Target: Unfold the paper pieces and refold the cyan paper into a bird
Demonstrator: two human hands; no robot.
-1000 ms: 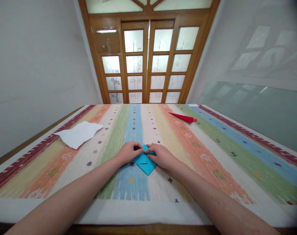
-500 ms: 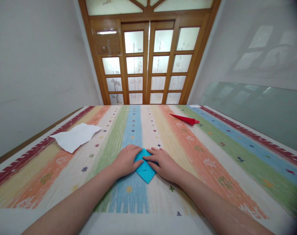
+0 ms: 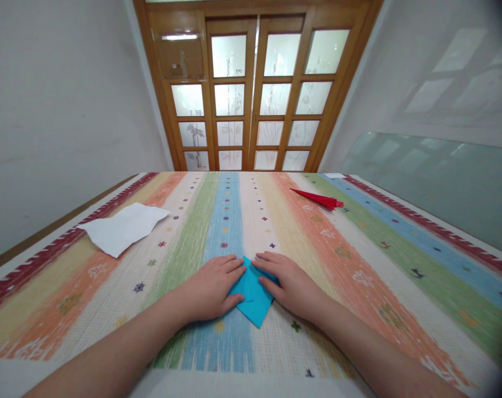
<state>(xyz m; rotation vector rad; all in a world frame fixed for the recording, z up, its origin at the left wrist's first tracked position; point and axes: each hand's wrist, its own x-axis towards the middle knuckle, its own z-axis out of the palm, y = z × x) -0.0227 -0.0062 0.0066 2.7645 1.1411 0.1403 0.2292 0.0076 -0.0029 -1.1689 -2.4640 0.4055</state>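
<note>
A sheet of bright blue origami paper (image 3: 257, 304), folded into a kite-like diamond, lies on the striped tablecloth between my hands. One corner points away from me and another towards me. My left hand (image 3: 213, 287) rests along its left side, fingers stretched forward and thumb apart, the tips lying on the paper. From the right, my right hand (image 3: 290, 282) lies over the other edge, with its fingers extended and its thumb on the blue surface. Both hands press from above; the paper's left and right corners are partly hidden under them.
On the left of the striped tablecloth (image 3: 188, 243) lies a creased white sheet of paper (image 3: 124, 228). A narrow folded red paper piece (image 3: 317, 199) lies farther off to the right. Beyond the table stand wooden glazed doors (image 3: 253, 94).
The view has tilted down slightly. My left thumb has drawn back towards me along the paper, and its fingers now reach onto the upper left edge. The right hand stays on the right side.
</note>
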